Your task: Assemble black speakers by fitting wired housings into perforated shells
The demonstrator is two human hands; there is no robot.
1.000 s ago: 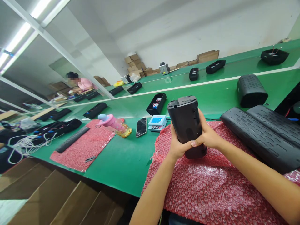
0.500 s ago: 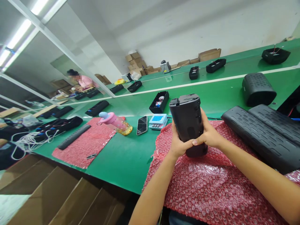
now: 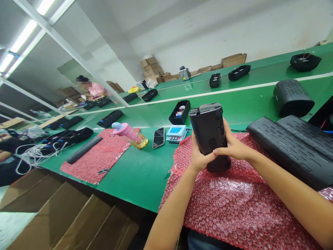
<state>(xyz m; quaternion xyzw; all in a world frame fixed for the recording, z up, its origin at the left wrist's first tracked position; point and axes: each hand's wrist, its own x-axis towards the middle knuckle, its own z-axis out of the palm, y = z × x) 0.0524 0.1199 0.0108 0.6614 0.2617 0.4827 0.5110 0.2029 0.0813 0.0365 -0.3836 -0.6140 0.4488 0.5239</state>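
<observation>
Both of my hands are wrapped around a black plastic housing (image 3: 208,133), held upright above the red bubble wrap (image 3: 223,208). My left hand (image 3: 199,156) grips its left side, thumb across the near face. On the opposite side my right hand (image 3: 231,146) holds it, and the two thumbs meet low on that face. Most of the fingers are hidden behind the housing. Its top end shows a recessed panel with small notches. Right of my hands lie two long black textured covers (image 3: 293,149), side by side.
Beyond the housing are a light-blue device with a screen (image 3: 177,133), a phone (image 3: 159,138) and an open black case (image 3: 179,112). A pink-lidded bottle (image 3: 131,135) stands left. A black textured unit (image 3: 292,99) sits at right. A person in pink (image 3: 96,89) works far left.
The view has shifted slightly, moving the bottle and phone a little in frame. My hands keep the same hold, and the housing stays nearly where it was.
</observation>
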